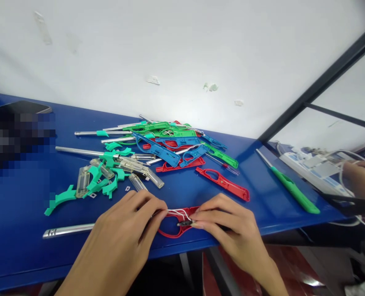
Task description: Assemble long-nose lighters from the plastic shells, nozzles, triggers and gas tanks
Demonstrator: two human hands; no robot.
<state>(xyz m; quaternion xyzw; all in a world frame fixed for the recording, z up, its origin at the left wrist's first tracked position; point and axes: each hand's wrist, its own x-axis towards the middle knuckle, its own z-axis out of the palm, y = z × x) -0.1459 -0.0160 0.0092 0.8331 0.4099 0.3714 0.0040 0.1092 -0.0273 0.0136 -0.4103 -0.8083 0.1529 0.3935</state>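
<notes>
A red lighter handle half (170, 235) lies near the table's front edge, under both hands. My left hand (129, 230) is closed in a pinch on thin white wires (176, 211) above the handle half's left part. My right hand (231, 224) grips a small black igniter (186, 223) between thumb and fingers, over the trigger opening; the wires run to it. A silver metal tube (67, 231) sticks out to the left from behind my left hand, which hides its other end. Another red handle half (223, 183) lies just beyond my right hand.
On the blue table (256, 172), a pile of green, blue and red handle halves (176, 142) lies near the wall. Teal triggers (65, 198) and clear fuel tanks (83, 181) are at left. A green lighter (293, 189) and white power strip (314, 164) are at right, beside another person's hand (359, 181).
</notes>
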